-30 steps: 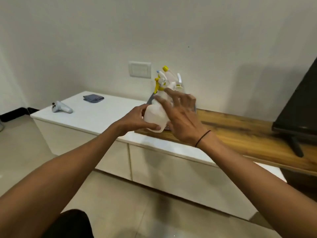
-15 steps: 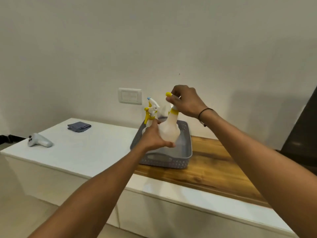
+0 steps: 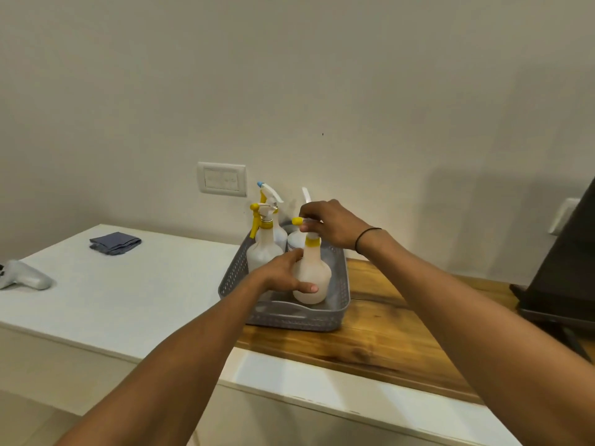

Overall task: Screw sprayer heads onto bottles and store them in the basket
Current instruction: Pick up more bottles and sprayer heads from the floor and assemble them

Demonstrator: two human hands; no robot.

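My left hand wraps its fingers around the belly of a translucent spray bottle, thumb across its front. My right hand pinches the yellow-tipped sprayer head on top. The bottle stands upright inside a grey perforated basket. Three more spray bottles stand at the basket's 11 o'clock end. The basket rests on a white and wood surface. At 9 o'clock lie a folded blue cloth and a white controller.
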